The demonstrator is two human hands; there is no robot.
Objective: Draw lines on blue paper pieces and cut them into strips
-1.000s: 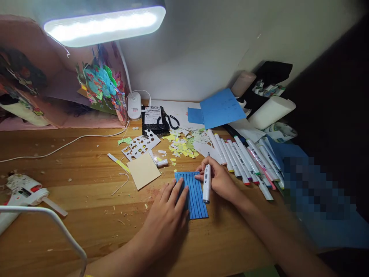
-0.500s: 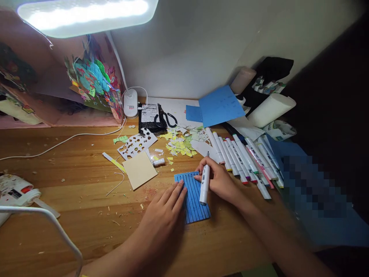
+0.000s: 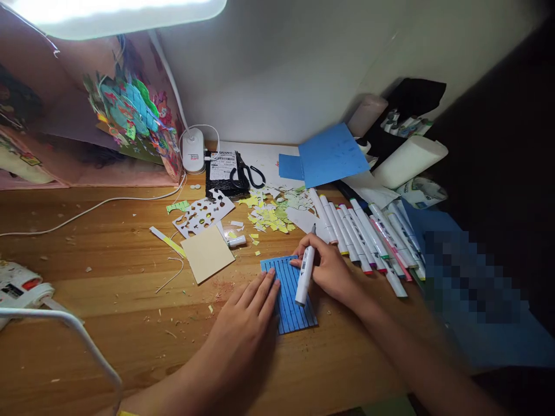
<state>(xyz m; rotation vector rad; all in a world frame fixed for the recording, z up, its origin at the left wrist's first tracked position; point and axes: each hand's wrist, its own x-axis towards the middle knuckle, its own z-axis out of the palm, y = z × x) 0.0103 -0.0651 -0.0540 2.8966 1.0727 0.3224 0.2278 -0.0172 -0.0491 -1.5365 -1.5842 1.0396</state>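
Observation:
A blue card (image 3: 291,300) ruled with dark lengthwise stripes lies on the wooden table. My left hand (image 3: 247,312) rests flat on its left side, fingers stretched out. In my right hand (image 3: 327,266) is a white marker (image 3: 305,277), gripped over the card's upper right part. The marker slants, its grey tip pointing up and away from the card and its other end hanging above the stripes. My right fingertips reach the card's top right edge. A white marker cap (image 3: 236,241) lies beside a cream square of paper (image 3: 208,254) to the left.
Several markers (image 3: 358,234) lie in a row at the right. Behind are yellow and green paper scraps (image 3: 271,216), black-handled scissors (image 3: 246,173) and blue sheets (image 3: 333,157). A lamp base (image 3: 193,151) stands at the back; a white curved tube (image 3: 82,332) crosses the lower left.
The marker in my right hand has tilted slightly, its lower end shifting left. My left hand keeps its place on the card. The whole view has shifted a little.

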